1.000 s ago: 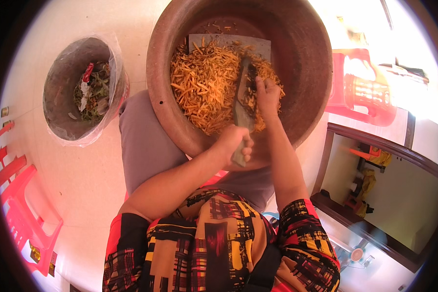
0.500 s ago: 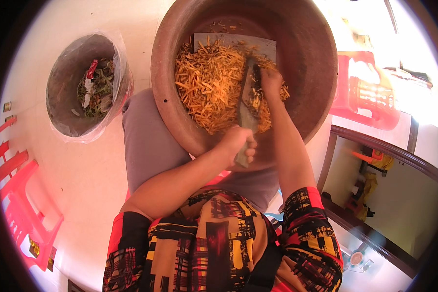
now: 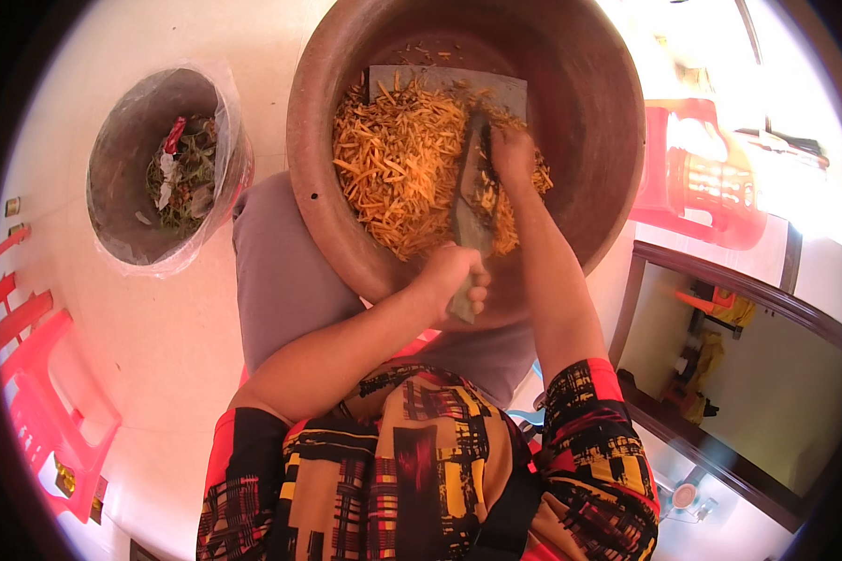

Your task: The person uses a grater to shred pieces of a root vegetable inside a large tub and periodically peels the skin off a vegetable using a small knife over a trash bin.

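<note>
My left hand [image 3: 458, 280] is closed round the near end of a long, narrow, flat grey-green tool [image 3: 468, 224]. The tool slants away from me over a heap of orange shreds [image 3: 393, 159], inside a big reddish-brown basin [image 3: 320, 220]. Whether it is a grater or a blade, I cannot tell. Against the tool's far right side is my right hand [image 3: 515, 154], its fingers curled and slightly blurred; what they hold is hidden. Under the far part of the heap lies a flat grey board [image 3: 500, 91].
Left of the basin stands a bin [image 3: 122, 187] lined with clear plastic, with green scraps inside. Pink-red plastic chairs [image 3: 65, 402] are at the left edge; another pink-red plastic seat [image 3: 711, 201] is at the right. A dark-framed glossy panel [image 3: 748, 383] lies lower right.
My right hand has shifted slightly left along the far part of the tool. My left hand keeps its grip, and the view has moved a little.
</note>
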Demonstrator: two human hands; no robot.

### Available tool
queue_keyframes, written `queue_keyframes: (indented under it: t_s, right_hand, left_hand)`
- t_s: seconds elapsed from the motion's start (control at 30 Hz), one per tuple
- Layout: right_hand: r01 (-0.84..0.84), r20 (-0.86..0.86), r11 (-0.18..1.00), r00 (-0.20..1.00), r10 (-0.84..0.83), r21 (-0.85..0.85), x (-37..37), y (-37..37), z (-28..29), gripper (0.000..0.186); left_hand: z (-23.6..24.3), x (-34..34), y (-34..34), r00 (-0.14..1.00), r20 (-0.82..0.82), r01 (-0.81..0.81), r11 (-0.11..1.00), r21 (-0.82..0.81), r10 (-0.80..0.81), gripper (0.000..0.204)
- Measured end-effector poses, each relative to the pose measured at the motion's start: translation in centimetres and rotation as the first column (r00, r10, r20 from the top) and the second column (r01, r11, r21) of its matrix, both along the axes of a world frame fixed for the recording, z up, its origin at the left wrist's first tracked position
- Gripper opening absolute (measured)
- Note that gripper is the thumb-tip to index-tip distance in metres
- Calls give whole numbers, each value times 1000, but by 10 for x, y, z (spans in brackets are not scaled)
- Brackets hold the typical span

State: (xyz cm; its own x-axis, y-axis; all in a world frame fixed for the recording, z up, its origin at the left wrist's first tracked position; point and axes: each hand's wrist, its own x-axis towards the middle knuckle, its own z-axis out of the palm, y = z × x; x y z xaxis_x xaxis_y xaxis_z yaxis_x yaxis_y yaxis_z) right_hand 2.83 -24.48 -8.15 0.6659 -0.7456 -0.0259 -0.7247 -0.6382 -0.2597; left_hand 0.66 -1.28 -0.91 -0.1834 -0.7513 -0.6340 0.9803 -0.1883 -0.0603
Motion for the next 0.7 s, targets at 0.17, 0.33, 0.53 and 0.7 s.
queue_keyframes:
  t_s: [0.17, 0.33, 0.53, 0.7]
  right_hand:
    - [-154, 74, 986, 986, 150, 58, -18, 42, 30, 34]
    - [-98, 113, 993, 988, 104, -60, -24, 48, 29, 35]
    - [43, 67, 998, 997, -40, -46, -17, 1, 5, 37]
    - [-67, 81, 998, 995, 66, 14, -34, 36, 40, 26]
  left_hand:
    - [2, 0, 5, 1000, 1, -5, 999, 35, 5, 15]
    - [0, -4, 3, 1000, 22, -9, 1000, 18, 9, 15]
    - [4, -2, -1, 999, 47, 29, 1000, -10, -28, 16]
    - [0, 0, 3, 1000, 22, 5, 1000, -17, -5, 15]
